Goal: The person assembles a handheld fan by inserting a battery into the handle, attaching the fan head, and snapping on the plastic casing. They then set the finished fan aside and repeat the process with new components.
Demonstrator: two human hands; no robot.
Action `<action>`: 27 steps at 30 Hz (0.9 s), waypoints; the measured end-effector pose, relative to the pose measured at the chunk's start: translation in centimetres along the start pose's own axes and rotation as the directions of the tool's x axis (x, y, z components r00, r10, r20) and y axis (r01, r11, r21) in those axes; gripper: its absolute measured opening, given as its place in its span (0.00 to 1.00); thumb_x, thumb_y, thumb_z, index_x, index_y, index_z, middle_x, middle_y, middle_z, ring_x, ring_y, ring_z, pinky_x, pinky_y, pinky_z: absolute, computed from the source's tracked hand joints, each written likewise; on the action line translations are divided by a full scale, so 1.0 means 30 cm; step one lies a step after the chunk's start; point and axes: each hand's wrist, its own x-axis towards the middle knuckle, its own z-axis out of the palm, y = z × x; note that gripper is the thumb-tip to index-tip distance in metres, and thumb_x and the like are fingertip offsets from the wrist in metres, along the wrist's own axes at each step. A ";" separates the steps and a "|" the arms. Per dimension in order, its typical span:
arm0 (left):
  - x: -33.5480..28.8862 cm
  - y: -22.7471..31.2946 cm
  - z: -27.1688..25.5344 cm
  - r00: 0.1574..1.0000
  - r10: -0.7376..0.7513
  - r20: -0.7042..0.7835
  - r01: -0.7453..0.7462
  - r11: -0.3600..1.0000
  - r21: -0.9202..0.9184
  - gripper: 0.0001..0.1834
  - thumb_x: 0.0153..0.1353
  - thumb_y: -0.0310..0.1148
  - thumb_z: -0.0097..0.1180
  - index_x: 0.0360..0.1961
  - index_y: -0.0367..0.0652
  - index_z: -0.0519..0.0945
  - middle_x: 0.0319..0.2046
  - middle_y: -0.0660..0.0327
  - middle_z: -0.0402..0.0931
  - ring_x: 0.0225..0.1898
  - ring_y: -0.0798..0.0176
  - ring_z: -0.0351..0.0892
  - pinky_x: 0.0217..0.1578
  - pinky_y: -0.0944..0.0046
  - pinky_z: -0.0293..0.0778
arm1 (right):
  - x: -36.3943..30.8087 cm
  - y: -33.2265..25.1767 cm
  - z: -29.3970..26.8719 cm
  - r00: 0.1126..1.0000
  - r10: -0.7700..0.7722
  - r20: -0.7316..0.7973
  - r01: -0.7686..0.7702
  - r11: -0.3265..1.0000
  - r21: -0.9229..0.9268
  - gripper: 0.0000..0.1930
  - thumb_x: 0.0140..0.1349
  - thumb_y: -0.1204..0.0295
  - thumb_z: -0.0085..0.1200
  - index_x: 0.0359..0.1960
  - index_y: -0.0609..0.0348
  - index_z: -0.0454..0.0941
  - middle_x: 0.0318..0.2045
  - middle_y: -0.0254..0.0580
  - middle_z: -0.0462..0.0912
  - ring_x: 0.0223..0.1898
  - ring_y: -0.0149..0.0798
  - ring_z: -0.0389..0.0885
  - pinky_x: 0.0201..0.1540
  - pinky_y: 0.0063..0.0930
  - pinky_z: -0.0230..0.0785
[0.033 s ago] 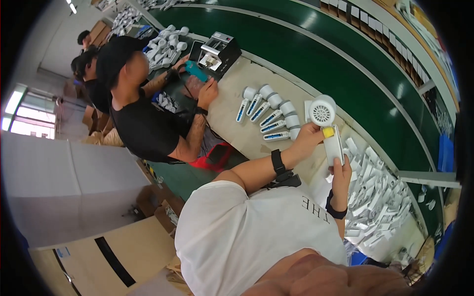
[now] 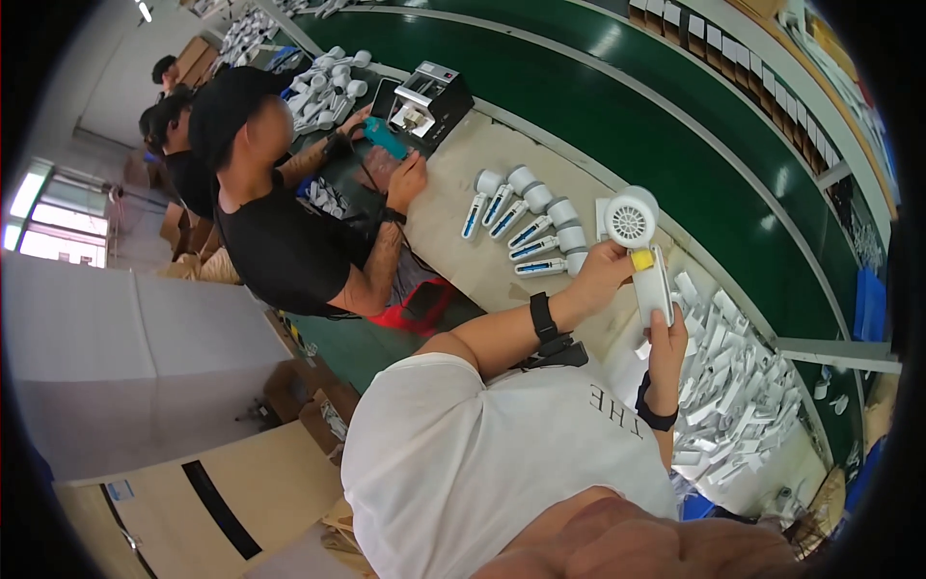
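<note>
white grille-headed appliance (image 2: 651, 280) kinda strung between both hands
left hand (image 2: 600, 278) pinching by the yellow piece (image 2: 642, 260), right hand (image 2: 666, 343) pinching the handle's (image 2: 657, 299) near end, round grille (image 2: 631, 223) just past the left

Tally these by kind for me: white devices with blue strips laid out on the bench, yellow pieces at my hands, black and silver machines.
White devices: 6
Yellow piece: 1
Machine: 1
Total: 8
</note>
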 end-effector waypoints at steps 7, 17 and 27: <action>-0.007 0.061 0.002 0.996 -0.032 0.084 0.049 0.977 -0.209 0.13 0.58 0.29 0.50 0.45 0.38 0.71 0.39 0.55 0.75 0.39 0.62 0.77 0.41 0.64 0.74 | 0.027 0.020 0.019 0.914 -0.363 0.181 0.404 0.855 -0.325 0.13 0.56 0.65 0.50 0.30 0.66 0.74 0.18 0.34 0.72 0.21 0.27 0.67 0.26 0.22 0.61; 0.068 0.069 -0.482 0.917 0.300 -0.262 0.148 0.354 0.923 0.13 0.49 0.31 0.54 0.36 0.37 0.75 0.24 0.51 0.75 0.24 0.51 0.73 0.25 0.57 0.67 | -0.010 0.202 0.091 0.864 0.199 0.462 -0.012 0.926 -0.377 0.18 0.53 0.71 0.53 0.46 0.63 0.70 0.25 0.36 0.75 0.26 0.28 0.72 0.31 0.20 0.66; 0.142 0.110 -1.282 0.878 0.389 -0.278 0.373 -0.192 0.908 0.06 0.47 0.31 0.50 0.24 0.40 0.76 0.24 0.52 0.75 0.29 0.47 0.74 0.32 0.53 0.68 | -0.056 0.330 -0.002 0.900 0.219 0.376 -0.029 0.892 -0.451 0.19 0.51 0.71 0.53 0.46 0.63 0.71 0.28 0.42 0.78 0.30 0.36 0.76 0.34 0.25 0.68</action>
